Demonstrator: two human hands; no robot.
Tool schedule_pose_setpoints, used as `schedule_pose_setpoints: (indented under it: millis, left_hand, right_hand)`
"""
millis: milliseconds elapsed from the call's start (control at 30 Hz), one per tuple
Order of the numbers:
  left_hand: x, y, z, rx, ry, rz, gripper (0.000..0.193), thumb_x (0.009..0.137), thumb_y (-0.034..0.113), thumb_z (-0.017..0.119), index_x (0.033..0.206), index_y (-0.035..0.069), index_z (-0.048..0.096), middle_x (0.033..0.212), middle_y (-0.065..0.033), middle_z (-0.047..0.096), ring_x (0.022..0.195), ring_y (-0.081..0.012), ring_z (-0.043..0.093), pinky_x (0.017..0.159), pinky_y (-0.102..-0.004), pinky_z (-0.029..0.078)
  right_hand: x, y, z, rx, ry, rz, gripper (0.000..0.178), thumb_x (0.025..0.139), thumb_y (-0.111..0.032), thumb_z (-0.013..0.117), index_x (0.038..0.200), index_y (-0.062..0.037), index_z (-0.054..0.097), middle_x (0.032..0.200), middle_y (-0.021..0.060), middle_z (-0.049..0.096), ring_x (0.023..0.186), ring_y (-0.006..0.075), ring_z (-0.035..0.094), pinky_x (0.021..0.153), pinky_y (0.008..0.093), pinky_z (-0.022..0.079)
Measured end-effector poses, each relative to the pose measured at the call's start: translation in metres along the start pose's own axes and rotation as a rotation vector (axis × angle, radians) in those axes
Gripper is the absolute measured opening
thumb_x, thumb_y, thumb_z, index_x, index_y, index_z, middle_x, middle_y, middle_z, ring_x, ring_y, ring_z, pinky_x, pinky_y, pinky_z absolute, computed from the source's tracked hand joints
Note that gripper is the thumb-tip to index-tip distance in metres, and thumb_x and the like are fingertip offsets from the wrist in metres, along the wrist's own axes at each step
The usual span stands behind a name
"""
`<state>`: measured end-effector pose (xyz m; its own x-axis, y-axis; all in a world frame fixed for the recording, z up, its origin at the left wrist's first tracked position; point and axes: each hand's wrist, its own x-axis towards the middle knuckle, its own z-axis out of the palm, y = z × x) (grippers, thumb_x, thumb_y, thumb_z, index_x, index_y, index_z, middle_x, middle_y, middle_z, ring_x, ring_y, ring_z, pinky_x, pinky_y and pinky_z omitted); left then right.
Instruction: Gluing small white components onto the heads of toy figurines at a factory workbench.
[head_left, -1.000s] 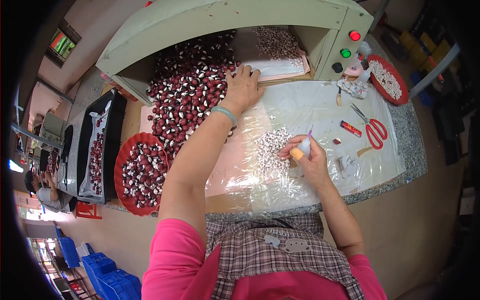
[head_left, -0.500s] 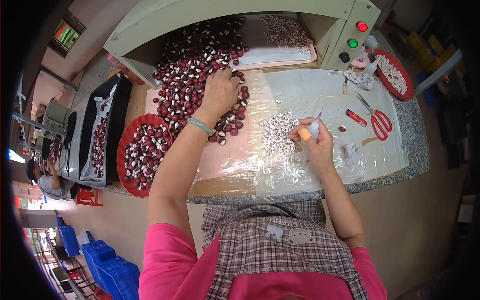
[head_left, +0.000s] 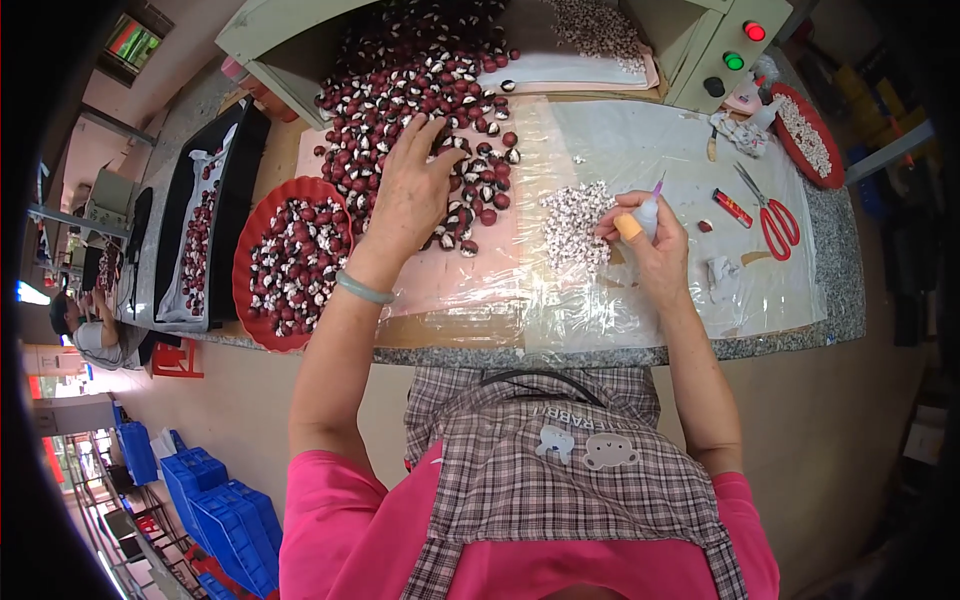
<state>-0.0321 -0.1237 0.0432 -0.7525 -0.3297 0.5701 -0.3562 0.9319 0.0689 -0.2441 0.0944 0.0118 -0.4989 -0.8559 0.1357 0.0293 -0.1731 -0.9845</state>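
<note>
My left hand (head_left: 408, 200), fingers apart, rests over the near side of a large pile of dark red, black and white round pieces (head_left: 425, 95). Nothing shows between its fingers. In my right hand (head_left: 660, 258) is a small squeeze bottle (head_left: 648, 212) with a purple needle tip pointing up. An orange cover (head_left: 628, 228) sits on one digit of that hand. Its fingertips are at the right edge of a heap of small white pieces (head_left: 575, 225) with dark specks, lying on clear plastic sheeting. Whether those fingertips pinch a piece is too small to tell.
A red scalloped tray (head_left: 243, 265) of round pieces sits left, beside a black bin (head_left: 240, 165). Right lie red-handled scissors (head_left: 775, 225), a red tube (head_left: 733, 207) and a red dish (head_left: 835, 178). An open-fronted cabinet (head_left: 685, 85) stands behind. A person (head_left: 100, 335) is far left.
My left hand has drawn back toward me over the pile, its fingers spreading. The right hand keeps the bottle beside the white heap. The whole view has shifted slightly.
</note>
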Motion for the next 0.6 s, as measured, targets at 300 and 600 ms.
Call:
schedule_pose_setpoints:
  millis: [300,600]
  left_hand:
    - [-0.059,0.051,-0.021,-0.296,-0.089,0.005,0.022,0.071,-0.001,0.065,0.094,0.002,0.064,0.099,-0.0094,0.059,0.088,-0.0263,0.054,0.075,-0.0366,0.047]
    - [-0.059,0.06,-0.026,-0.34,-0.01,-0.158,0.031,0.072,-0.006,0.065,0.103,0.001,0.064,0.098,-0.0114,0.053,0.083,-0.0246,0.057,0.069,-0.0333,0.048]
  right_hand:
    - [-0.006,-0.019,0.002,-0.041,-0.015,-0.033,0.022,0.094,-0.012,0.057,0.112,0.0006,0.054,0.091,0.0077,0.064,0.081,0.0135,0.063,0.074,0.0247,0.05]
    - [-0.035,-0.035,0.019,0.067,-0.148,0.134,0.03,0.093,-0.011,0.052,0.12,-0.0051,0.04,0.088,0.0073,0.059,0.071,0.0098,0.053,0.065,0.0231,0.045]
